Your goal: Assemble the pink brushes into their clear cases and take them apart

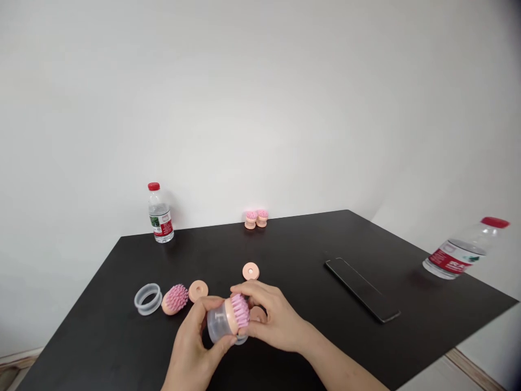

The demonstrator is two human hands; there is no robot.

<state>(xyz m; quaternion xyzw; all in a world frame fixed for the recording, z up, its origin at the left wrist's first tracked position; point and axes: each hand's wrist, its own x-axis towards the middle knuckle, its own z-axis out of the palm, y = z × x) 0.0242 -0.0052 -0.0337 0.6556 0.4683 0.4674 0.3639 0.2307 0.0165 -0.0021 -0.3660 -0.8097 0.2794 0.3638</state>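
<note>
My left hand [191, 345] is closed around a translucent plastic cup-shaped part [218, 325], tilted above the table. A scrub brush head [238, 314] with pink bristles and a peach rim sits against the cup's right end. The fingers of my right hand [279, 320] are closed on that brush head from the right. Behind the right fingers, a peach disc [258, 314] is partly hidden. A bit of another clear piece [241, 340] shows below the hands. Left of them lie a second pink-bristled brush head [176, 300], a peach disc with a central hole [198, 291] and a clear flanged ring [147, 299].
Another peach disc [251, 271] lies beyond my hands. Two small pink-bristled brushes [256, 219] stand by the wall. Water bottles stand at the back left [161, 214] and right edge [464, 252]. A flat dark rectangular object [362, 290] rests on the black table [293, 244].
</note>
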